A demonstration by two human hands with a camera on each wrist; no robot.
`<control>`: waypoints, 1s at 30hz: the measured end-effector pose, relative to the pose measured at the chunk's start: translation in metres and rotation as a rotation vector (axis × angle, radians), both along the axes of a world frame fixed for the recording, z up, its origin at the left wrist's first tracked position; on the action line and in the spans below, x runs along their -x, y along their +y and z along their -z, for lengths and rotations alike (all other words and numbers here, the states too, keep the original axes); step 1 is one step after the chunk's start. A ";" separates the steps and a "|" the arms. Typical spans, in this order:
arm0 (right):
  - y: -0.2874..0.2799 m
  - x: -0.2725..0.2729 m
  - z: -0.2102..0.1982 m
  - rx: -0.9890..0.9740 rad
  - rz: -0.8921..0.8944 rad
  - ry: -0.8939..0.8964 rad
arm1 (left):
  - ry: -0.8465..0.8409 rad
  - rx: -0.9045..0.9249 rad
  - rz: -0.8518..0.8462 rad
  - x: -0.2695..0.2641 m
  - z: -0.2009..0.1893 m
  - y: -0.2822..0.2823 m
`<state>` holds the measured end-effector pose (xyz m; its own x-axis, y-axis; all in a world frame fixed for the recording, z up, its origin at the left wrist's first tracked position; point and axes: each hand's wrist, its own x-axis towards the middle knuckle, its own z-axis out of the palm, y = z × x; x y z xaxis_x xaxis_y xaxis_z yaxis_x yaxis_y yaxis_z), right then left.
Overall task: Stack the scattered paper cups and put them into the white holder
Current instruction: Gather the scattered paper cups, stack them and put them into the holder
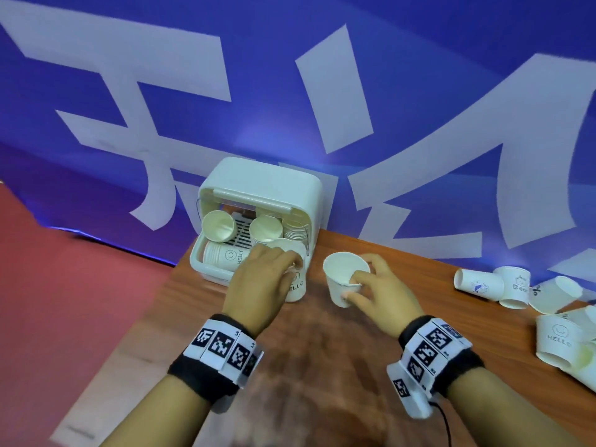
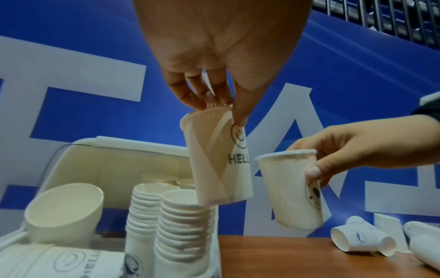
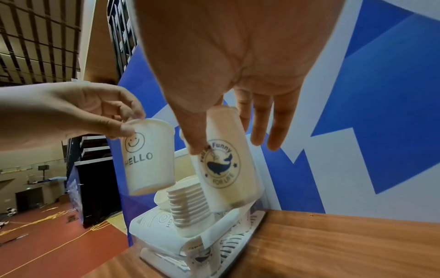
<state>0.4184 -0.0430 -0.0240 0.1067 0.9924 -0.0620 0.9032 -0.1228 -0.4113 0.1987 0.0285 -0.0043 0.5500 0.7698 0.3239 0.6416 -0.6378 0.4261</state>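
Observation:
My left hand (image 1: 292, 266) pinches the rim of an upright white "HELLO" cup (image 1: 296, 286) just in front of the white holder (image 1: 258, 185). In the left wrist view the left hand (image 2: 222, 112) holds that HELLO cup (image 2: 219, 161) above the stacked cups (image 2: 183, 225) in the holder (image 2: 107, 161). My right hand (image 1: 351, 287) grips a second cup (image 1: 342, 279) by its rim, thumb outside, a little to the right. The right wrist view shows this whale-print cup (image 3: 226, 169) tilted in my right hand (image 3: 226, 137), beside the HELLO cup (image 3: 147, 156).
The holder stands at the wooden table's (image 1: 322, 366) far left corner against a blue banner; its lid is up, with cup stacks and a lying cup (image 1: 222, 254) inside. Several loose cups (image 1: 483, 283) lie at the table's right side. Red floor (image 1: 64, 285) drops off to the left.

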 end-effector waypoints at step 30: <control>0.042 0.042 -0.007 -0.330 0.052 -0.025 | 0.061 0.206 0.104 0.018 0.059 0.076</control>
